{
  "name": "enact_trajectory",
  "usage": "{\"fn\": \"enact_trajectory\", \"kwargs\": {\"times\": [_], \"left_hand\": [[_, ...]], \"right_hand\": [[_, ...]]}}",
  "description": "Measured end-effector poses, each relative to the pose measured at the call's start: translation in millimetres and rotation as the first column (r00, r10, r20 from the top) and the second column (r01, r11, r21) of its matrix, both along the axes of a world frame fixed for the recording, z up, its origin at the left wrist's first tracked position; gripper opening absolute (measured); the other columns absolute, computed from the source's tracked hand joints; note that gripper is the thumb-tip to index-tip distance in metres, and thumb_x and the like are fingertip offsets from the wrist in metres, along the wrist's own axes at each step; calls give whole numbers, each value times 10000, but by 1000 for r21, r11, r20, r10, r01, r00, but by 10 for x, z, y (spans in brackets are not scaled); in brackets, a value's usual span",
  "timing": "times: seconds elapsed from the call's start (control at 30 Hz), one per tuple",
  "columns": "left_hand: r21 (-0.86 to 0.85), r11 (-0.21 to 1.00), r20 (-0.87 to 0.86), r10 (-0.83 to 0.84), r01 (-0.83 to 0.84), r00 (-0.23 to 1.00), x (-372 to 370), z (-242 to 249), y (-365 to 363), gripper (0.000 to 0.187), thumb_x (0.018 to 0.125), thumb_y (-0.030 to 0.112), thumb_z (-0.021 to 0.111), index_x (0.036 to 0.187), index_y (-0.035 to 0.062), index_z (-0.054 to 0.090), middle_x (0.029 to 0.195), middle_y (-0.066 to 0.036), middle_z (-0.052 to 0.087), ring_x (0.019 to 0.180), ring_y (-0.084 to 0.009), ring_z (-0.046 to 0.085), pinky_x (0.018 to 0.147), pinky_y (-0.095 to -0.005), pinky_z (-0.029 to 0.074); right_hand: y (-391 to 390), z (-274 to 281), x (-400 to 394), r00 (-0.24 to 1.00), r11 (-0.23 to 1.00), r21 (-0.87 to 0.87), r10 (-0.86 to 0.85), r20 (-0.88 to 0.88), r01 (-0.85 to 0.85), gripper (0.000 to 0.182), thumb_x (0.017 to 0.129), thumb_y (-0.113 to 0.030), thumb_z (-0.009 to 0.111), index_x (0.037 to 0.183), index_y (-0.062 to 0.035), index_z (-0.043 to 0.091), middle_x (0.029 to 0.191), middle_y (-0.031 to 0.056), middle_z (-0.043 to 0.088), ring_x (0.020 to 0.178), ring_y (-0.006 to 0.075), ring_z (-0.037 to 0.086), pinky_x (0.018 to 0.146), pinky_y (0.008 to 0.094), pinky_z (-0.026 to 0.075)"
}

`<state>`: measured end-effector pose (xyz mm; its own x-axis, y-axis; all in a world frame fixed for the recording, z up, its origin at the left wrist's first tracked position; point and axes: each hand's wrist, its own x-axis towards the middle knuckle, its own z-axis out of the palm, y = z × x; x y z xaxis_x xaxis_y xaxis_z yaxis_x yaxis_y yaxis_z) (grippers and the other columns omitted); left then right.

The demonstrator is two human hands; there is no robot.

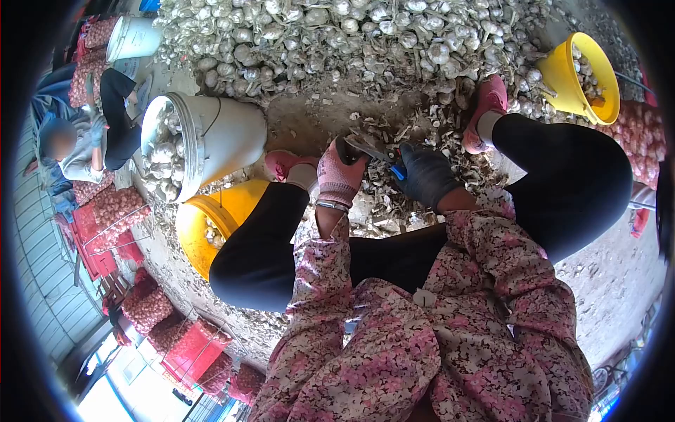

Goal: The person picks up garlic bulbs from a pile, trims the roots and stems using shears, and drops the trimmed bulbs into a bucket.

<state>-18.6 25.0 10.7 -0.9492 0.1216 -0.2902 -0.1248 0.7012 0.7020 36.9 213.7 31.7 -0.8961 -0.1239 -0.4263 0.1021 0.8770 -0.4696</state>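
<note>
The dark-gloved right hand (pixel 427 176) grips blue-handled clippers (pixel 399 171), fingers closed, above scattered husks (pixel 383 204). The blades point at the pink-gloved left hand (pixel 340 172), whose fingers curl — whether around anything, I cannot tell. The clippers look light, stiff and sharp — best held by the handles, fingertips clear of the blades.

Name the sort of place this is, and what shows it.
Probably a garlic sorting or trimming shed: a large heap of garlic on the ground, filled red mesh sacks off to the left, and blue-handled clippers in the right hand.
</note>
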Motion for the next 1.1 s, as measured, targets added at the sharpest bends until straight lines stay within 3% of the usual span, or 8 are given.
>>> {"fn": "enact_trajectory", "kwargs": {"times": [0.13,0.2,0.37,0.43,0.47,0.7,0.83,1.1], "left_hand": [[4,1000,-43,-5,5,999,35,58,53,415,717,86,733,1095,10,580,1013,-131,669,929,-225,654,821,-322,503],[481,872,11,101,-94,995,48,-175,33,385,746,-1,695,1111,8,572,1075,-114,651,923,-203,648,831,-309,510],[685,691,84,238,-230,968,-102,-560,-297,348,779,-53,652,1105,38,572,1081,-99,631,938,-180,630,828,-306,531],[822,316,445,164,-475,880,-79,-173,-210,310,804,-21,636,1093,80,588,1079,-87,640,941,-200,634,800,-319,540],[901,158,400,60,-404,915,-72,-128,-215,228,852,79,613,1078,110,597,1030,-80,652,950,-232,632,832,-345,525],[743,-289,621,-40,-604,783,-64,-60,-132,195,911,228,549,994,80,644,1049,-101,652,1011,-263,599,901,-395,472],[771,-322,580,-2,-550,815,15,-18,-83,202,920,236,528,1000,88,640,1109,-108,640,1000,-251,588,938,-402,444],[699,-122,709,-15,-705,705,297,-223,35,231,909,249,546,1093,126,614,1127,-115,633,1065,-254,584,967,-388,412]], "right_hand": [[23,-245,-41,998,1000,9,-15,57,14,314,793,-298,628,1007,-79,563,788,128,653,768,293,652,684,429,496],[25,-343,-44,997,999,16,-42,57,41,297,793,-301,632,990,-85,573,796,123,656,777,294,652,698,427,498],[-58,-188,4,966,958,-140,-235,106,249,392,780,-385,666,1016,-84,580,867,133,660,838,310,645,768,407,499],[-93,-84,59,958,938,-199,-266,106,283,433,780,-409,668,1047,-82,573,902,144,654,865,315,640,784,400,495],[-113,-46,79,948,914,-253,-299,107,317,474,779,-434,671,1077,-80,566,937,156,648,893,319,634,800,393,492],[-107,-143,187,885,722,-517,-322,337,460,560,778,-467,675,1151,-77,525,1033,169,636,976,329,614,839,396,476],[-154,-96,233,907,745,-519,-309,286,418,547,792,-472,655,1160,-88,528,1041,176,635,973,329,616,832,400,474],[-126,-119,187,919,767,-510,-284,275,390,492,782,-486,652,1016,-55,626,900,185,659,869,340,638,788,398,481]]}}
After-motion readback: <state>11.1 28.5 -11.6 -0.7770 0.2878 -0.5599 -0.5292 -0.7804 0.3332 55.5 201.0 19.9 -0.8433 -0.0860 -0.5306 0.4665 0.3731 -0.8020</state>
